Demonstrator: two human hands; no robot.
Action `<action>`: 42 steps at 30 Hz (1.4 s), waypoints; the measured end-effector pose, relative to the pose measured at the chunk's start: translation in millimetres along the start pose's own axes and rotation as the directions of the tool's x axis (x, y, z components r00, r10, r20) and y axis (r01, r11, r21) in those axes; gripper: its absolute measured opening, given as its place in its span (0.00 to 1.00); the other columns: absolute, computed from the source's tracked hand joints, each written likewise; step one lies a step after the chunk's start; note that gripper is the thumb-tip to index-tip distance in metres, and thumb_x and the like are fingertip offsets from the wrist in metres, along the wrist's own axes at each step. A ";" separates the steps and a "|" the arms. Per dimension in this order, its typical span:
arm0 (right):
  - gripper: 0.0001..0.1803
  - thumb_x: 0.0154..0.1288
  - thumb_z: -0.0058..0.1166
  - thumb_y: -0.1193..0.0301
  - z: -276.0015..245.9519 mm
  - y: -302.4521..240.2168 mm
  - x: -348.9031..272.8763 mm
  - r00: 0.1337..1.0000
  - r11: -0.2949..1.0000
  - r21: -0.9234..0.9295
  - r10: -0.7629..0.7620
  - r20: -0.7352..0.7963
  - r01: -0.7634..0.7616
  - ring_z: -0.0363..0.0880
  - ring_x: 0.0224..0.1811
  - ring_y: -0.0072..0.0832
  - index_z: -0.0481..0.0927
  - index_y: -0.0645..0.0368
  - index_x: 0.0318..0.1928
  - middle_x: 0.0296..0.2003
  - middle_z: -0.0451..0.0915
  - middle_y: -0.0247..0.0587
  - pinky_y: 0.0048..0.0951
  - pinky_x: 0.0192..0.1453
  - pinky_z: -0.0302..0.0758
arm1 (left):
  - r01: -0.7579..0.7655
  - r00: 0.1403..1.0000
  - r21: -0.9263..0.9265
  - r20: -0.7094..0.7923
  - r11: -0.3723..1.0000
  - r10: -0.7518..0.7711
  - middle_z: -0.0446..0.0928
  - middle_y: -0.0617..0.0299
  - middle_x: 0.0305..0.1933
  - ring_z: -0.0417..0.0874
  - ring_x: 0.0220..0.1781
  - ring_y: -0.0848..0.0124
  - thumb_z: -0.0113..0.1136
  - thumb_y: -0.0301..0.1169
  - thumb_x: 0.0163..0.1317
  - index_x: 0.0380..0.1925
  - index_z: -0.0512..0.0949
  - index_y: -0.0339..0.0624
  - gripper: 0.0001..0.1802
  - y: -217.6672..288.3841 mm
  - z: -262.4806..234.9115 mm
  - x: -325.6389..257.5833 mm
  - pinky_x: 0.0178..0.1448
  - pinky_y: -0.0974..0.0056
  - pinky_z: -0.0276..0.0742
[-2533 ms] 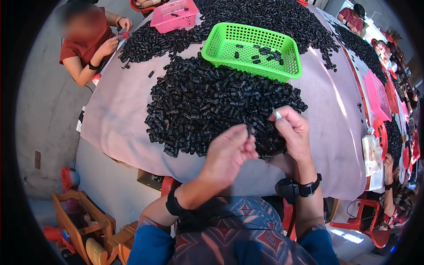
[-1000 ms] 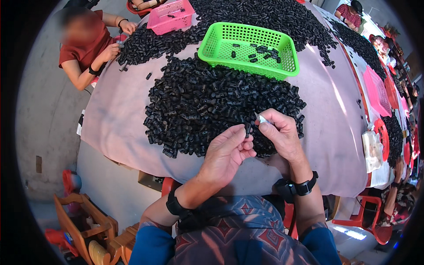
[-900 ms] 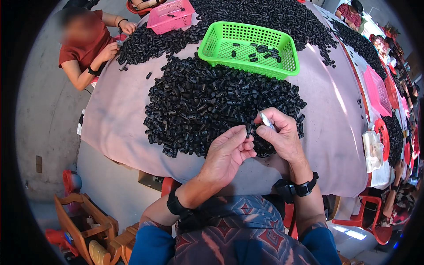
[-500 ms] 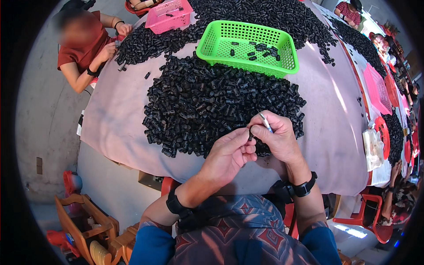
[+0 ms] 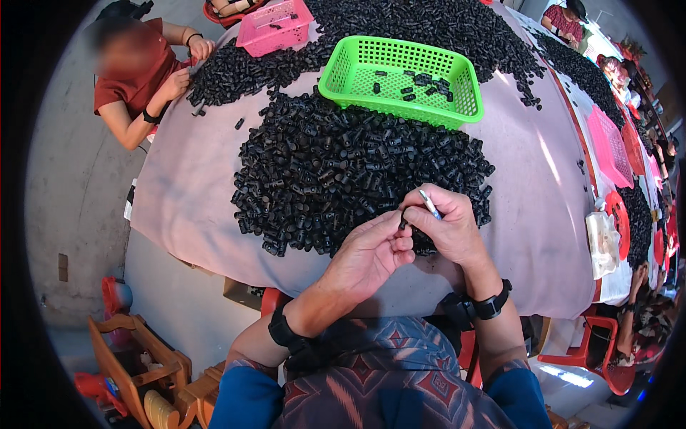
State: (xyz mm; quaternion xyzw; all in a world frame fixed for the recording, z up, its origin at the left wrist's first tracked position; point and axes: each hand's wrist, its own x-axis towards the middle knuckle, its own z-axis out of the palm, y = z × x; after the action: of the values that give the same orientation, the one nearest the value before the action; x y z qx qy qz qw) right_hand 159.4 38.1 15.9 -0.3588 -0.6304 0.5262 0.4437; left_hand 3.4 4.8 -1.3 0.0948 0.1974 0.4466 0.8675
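Over the heap, the left hand pinches a black piece that might drop if the right hand, gripping a tool, jerks.

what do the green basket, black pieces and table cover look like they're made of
Green basket: most likely moulded plastic, semi-glossy, given its even colour and regular holes.
Black pieces: probably hard plastic, perhaps coated metal; small highlights suggest a satin finish.
Table cover: seems to be fabric, matte, from its soft folds and draped edge.
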 end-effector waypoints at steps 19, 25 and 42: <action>0.03 0.58 0.55 0.78 -3.7 3.3 0.8 1.000 0.998 -0.060 -0.008 -0.017 0.007 0.75 0.28 0.14 0.76 0.65 0.33 0.26 0.75 0.30 0.17 0.33 0.71 | 0.032 0.999 -0.039 0.010 0.999 -0.032 0.72 0.70 0.31 0.70 0.31 0.80 0.51 0.34 0.66 0.40 0.73 0.42 0.08 -0.3 -1.2 -0.4 0.38 0.71 0.72; 0.06 0.59 0.55 0.73 -4.5 4.9 2.4 0.988 0.979 -0.179 -0.117 -0.100 0.097 0.74 0.26 0.17 0.76 0.64 0.32 0.25 0.76 0.33 0.21 0.30 0.71 | -0.007 1.000 -0.043 -0.006 0.999 0.007 0.74 0.68 0.31 0.72 0.30 0.79 0.49 0.33 0.67 0.39 0.73 0.41 0.08 3.9 2.8 -1.0 0.37 0.71 0.73; 0.10 0.60 0.57 0.66 -7.1 -8.4 -0.7 0.992 0.928 -0.351 -0.108 0.061 0.123 0.68 0.18 0.19 0.78 0.60 0.29 0.17 0.73 0.35 0.22 0.23 0.65 | -0.102 0.994 -0.007 -0.035 0.995 0.102 0.72 0.69 0.31 0.70 0.31 0.80 0.52 0.33 0.65 0.38 0.73 0.43 0.06 8.3 4.8 -3.1 0.37 0.71 0.70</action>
State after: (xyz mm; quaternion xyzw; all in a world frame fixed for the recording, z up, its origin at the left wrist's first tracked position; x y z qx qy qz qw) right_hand 166.4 38.3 24.4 -0.3843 -0.7439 0.3842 0.3890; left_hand -2.3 7.2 6.7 0.0933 0.2051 0.4927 0.8405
